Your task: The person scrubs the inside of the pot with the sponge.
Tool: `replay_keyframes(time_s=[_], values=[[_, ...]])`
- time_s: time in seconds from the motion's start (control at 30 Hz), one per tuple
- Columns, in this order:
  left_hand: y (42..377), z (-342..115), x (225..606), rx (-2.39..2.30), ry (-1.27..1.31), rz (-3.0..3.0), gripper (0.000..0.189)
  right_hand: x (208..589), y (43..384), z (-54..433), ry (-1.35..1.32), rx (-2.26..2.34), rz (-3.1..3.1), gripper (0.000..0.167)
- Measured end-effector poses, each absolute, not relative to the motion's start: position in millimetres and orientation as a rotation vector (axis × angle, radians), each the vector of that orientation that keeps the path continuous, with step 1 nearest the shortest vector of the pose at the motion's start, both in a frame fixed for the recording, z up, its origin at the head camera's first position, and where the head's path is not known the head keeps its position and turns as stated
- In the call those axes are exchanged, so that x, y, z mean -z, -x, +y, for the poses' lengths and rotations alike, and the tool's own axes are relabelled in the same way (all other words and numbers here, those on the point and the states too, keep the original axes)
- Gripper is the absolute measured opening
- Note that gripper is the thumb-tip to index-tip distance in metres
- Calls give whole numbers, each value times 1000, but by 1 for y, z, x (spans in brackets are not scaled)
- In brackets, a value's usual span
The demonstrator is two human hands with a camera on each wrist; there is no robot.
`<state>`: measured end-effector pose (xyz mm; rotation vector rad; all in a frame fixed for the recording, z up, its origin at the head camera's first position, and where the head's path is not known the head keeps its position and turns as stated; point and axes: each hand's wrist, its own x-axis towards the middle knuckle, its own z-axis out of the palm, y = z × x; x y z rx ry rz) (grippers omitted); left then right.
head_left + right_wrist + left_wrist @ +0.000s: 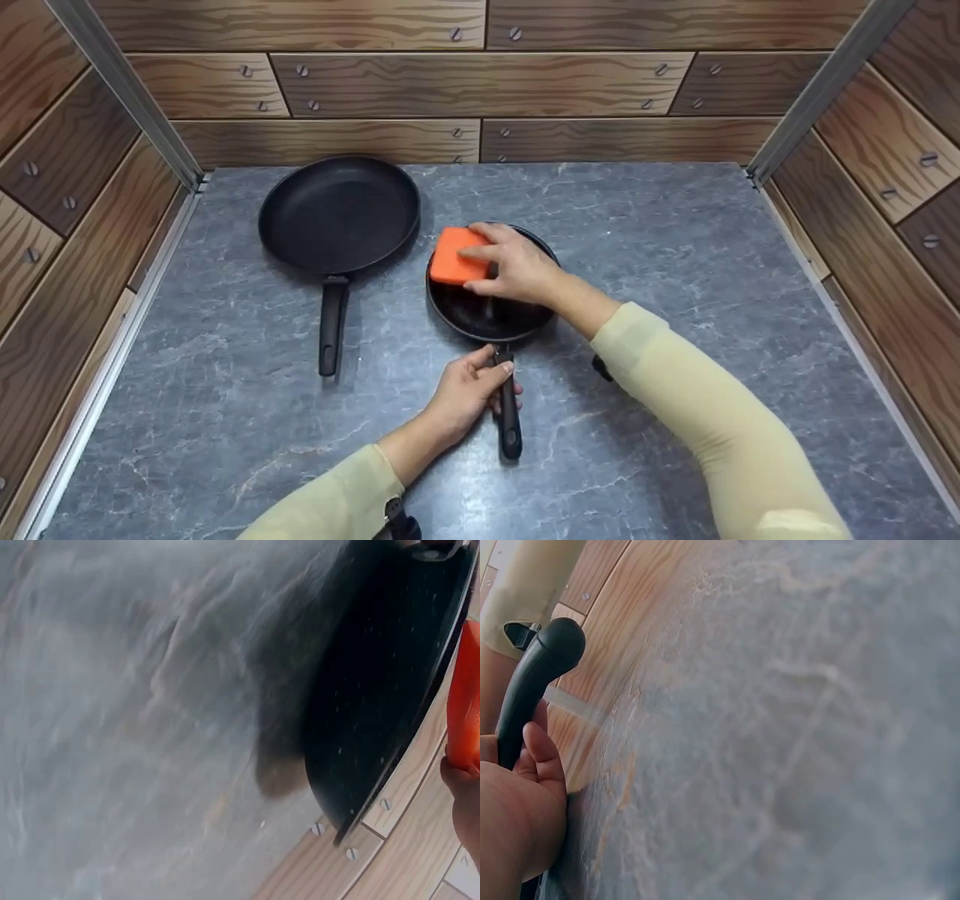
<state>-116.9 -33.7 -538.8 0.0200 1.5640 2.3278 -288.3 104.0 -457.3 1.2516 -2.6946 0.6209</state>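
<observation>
A small black frying pan [487, 322] is near the middle of the table, its handle [511, 427] toward me. My left hand [465, 390] grips that handle close to the pan, thumb on top and fingers curled beneath. In the left wrist view the handle [540, 667] rises out of the curled left hand [521, 817]. With my right hand [521, 266] I hold an orange sponge [452, 256] over the left part of the pan. The right wrist view shows the pan's dark outer side [375, 690] and the sponge [466, 697] beyond its rim.
A larger black frying pan [341, 214] lies at the back left, its handle [330, 330] also pointing toward me. The grey marbled table [660, 225] is bounded by wood-patterned walls [480, 82] at the back and both sides.
</observation>
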Motion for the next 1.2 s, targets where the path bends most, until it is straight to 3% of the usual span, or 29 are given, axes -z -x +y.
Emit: replay_keyframes(time_s=[0.47, 1.2], values=[[116, -33, 539, -2328, -25, 1562, 71, 466, 303, 100, -1610, -114, -2392, 55], [116, -34, 539, -2339, 32, 1531, 74, 469, 316, 106, -1563, 123, -2463, 59]])
